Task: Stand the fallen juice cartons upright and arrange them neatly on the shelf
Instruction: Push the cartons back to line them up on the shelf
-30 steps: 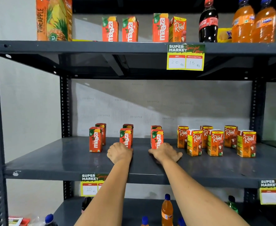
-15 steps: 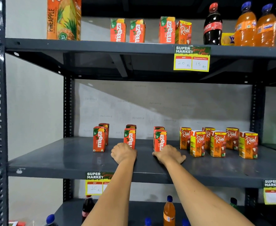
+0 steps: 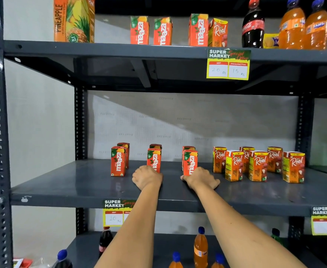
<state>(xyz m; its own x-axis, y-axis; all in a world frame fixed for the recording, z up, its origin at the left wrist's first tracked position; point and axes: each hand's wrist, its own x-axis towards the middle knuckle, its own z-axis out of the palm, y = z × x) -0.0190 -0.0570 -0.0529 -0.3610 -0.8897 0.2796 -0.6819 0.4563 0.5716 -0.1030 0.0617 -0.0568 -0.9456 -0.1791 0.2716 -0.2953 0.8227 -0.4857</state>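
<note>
My left hand (image 3: 147,176) is curled loosely and my right hand (image 3: 201,178) spread flat, both empty, resting mid-shelf (image 3: 62,186) before the upright juice cartons (image 3: 190,162). They look light, stiff, tippy; I'd pinch them by the side faces.

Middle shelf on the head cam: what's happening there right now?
A person has both hands on the middle shelf. The left hand is at the base of the middle Maaza carton; the right hand is at the next Maaza carton. Every carton visible there stands upright, including the Real cartons.
</note>
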